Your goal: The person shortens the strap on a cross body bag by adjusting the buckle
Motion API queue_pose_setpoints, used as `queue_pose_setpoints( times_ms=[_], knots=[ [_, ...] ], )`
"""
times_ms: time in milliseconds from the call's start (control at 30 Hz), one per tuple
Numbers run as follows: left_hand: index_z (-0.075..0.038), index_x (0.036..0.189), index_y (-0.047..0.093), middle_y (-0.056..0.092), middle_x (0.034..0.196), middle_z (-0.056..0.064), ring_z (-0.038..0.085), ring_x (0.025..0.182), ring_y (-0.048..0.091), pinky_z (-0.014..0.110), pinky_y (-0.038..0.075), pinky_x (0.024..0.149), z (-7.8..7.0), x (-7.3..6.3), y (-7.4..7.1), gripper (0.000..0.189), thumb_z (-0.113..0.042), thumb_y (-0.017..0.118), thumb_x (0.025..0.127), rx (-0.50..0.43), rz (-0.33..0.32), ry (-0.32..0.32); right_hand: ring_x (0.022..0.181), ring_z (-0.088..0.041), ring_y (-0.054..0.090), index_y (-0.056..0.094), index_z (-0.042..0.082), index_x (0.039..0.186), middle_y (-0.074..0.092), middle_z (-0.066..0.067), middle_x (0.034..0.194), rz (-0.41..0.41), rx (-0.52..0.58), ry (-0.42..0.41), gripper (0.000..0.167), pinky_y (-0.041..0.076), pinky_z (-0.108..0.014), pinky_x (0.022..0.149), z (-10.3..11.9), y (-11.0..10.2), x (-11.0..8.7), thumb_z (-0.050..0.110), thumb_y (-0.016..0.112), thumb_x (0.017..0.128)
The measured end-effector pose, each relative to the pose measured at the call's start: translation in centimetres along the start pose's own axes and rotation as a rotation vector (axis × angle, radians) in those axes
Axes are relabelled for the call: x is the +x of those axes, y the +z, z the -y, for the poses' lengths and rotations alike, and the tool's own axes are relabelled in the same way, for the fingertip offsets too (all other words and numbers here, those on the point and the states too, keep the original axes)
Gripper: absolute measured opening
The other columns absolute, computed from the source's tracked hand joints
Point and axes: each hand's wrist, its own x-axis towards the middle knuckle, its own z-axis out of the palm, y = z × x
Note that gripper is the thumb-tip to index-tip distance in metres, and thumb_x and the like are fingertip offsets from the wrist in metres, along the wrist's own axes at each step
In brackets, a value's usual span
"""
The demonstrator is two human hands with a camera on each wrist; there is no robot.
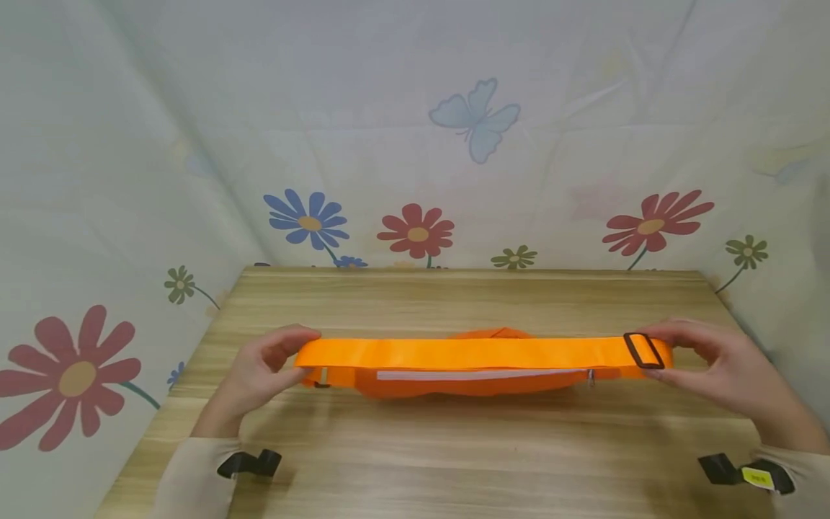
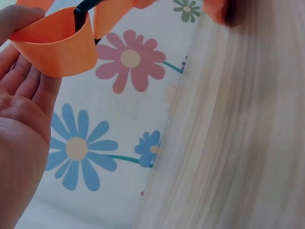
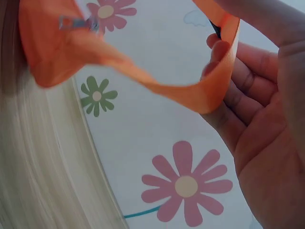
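An orange waist bag [image 1: 467, 386] with a pale zipper hangs below its own orange strap [image 1: 467, 353] in the head view. The strap is stretched nearly level between both hands. My left hand [image 1: 262, 367] pinches the strap's left bend between thumb and fingers. In the left wrist view that bend forms a loop [image 2: 62, 55] beside a black slider [image 2: 83, 12]. At the other end my right hand [image 1: 729, 367] grips the strap next to a dark slider buckle [image 1: 644, 351]. The right wrist view shows the strap [image 3: 190, 98] curving round the fingers, with a metal zipper pull [image 3: 76, 23] on the bag.
Under the bag lies a wood-grain table [image 1: 454, 461]. A pale cloth backdrop [image 1: 363, 86] printed with flowers and a butterfly stands behind and at both sides. Black camera straps [image 1: 249, 463] sit on the wrists over light sleeves.
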Motion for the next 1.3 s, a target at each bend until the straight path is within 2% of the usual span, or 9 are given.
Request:
queue_pose_setpoints(
  times_ms=[200, 333, 467, 567, 700, 800, 933, 1100, 1300],
  knots=[
    [0.001, 0.135, 0.069, 0.073, 0.132, -0.006, 0.005, 0.116, 0.067, 0.012, 0.049, 0.110, -0.1, 0.4, -0.8, 0.053, 0.021, 0.074, 0.086, 0.086, 0.029, -0.023, 0.103, 0.012, 0.061, 0.076, 0.000, 0.120, 0.069, 0.031, 0.116, -0.004, -0.019, 0.033, 0.061, 0.042, 0.003, 0.098, -0.6, -0.6, -0.1, -0.018, 0.093, 0.064],
    [-0.005, 0.135, 0.070, 0.073, 0.131, -0.011, 0.005, 0.117, 0.068, 0.012, 0.048, 0.110, 0.1, 0.5, -0.9, 0.052, 0.016, 0.078, 0.087, 0.118, 0.029, -0.061, 0.105, 0.013, 0.062, 0.075, 0.001, 0.122, 0.069, 0.029, 0.117, 0.021, 0.018, 0.071, 0.058, 0.041, 0.003, 0.098, -0.8, -0.7, 0.1, -0.017, 0.091, 0.069],
    [-0.001, 0.135, 0.069, 0.072, 0.133, -0.016, 0.002, 0.117, 0.068, 0.011, 0.048, 0.110, 0.3, 0.3, -1.1, 0.051, 0.014, 0.080, 0.087, 0.116, 0.040, -0.073, 0.106, 0.015, 0.060, 0.075, 0.002, 0.124, 0.068, 0.031, 0.118, 0.068, 0.021, 0.116, 0.055, 0.040, 0.004, 0.097, -1.0, -0.8, 0.3, -0.014, 0.091, 0.074],
    [0.002, 0.134, 0.069, 0.073, 0.134, -0.010, 0.001, 0.118, 0.068, 0.010, 0.047, 0.110, 0.5, 0.1, -1.3, 0.051, 0.010, 0.083, 0.086, 0.136, 0.058, -0.100, 0.107, 0.018, 0.057, 0.074, 0.003, 0.125, 0.065, 0.034, 0.119, 0.094, 0.006, 0.150, 0.053, 0.037, 0.005, 0.096, -1.1, -0.8, 0.3, -0.011, 0.090, 0.076],
    [-0.010, 0.135, 0.072, 0.074, 0.136, 0.000, -0.001, 0.119, 0.066, 0.020, 0.048, 0.113, 0.6, 0.2, -1.4, 0.049, -0.006, 0.088, 0.090, 0.265, 0.090, -0.180, 0.107, 0.019, 0.056, 0.075, 0.002, 0.125, 0.064, 0.037, 0.118, 0.087, -0.025, 0.151, 0.052, 0.037, 0.006, 0.095, -1.2, -0.6, 0.4, -0.009, 0.091, 0.077],
    [-0.014, 0.136, 0.072, 0.074, 0.136, 0.003, -0.002, 0.119, 0.065, 0.028, 0.049, 0.113, 0.8, 0.7, -1.3, 0.049, -0.011, 0.088, 0.090, 0.352, 0.097, -0.182, 0.108, 0.020, 0.055, 0.075, 0.002, 0.127, 0.062, 0.039, 0.119, 0.061, -0.045, 0.138, 0.053, 0.036, 0.006, 0.096, -1.3, -0.2, 0.7, -0.007, 0.091, 0.078],
    [-0.007, 0.136, 0.071, 0.074, 0.133, 0.013, 0.002, 0.116, 0.067, 0.016, 0.047, 0.111, 1.0, 1.3, -1.3, 0.051, -0.002, 0.088, 0.088, 0.306, 0.059, -0.133, 0.110, 0.018, 0.058, 0.074, 0.000, 0.129, 0.064, 0.036, 0.123, 0.007, -0.013, 0.080, 0.058, 0.040, 0.004, 0.098, -1.1, 0.6, 1.2, -0.013, 0.090, 0.075],
    [-0.008, 0.135, 0.072, 0.073, 0.134, 0.013, 0.001, 0.116, 0.066, 0.008, 0.044, 0.110, 1.4, 1.7, -1.2, 0.050, -0.008, 0.090, 0.088, 0.251, 0.070, -0.169, 0.111, 0.013, 0.062, 0.074, -0.003, 0.127, 0.067, 0.030, 0.125, 0.014, 0.045, -0.013, 0.062, 0.044, 0.000, 0.101, -0.9, 1.7, 1.7, -0.019, 0.089, 0.069],
    [-0.006, 0.132, 0.073, 0.075, 0.130, 0.007, 0.006, 0.116, 0.069, 0.012, 0.047, 0.109, 1.9, 1.3, -1.2, 0.048, -0.007, 0.090, 0.087, 0.237, 0.118, -0.163, 0.108, 0.015, 0.059, 0.076, 0.007, 0.126, 0.067, 0.032, 0.120, 0.085, 0.019, 0.102, 0.051, 0.039, 0.004, 0.098, -2.2, 2.1, 0.8, -0.006, 0.091, 0.078]
  ],
)
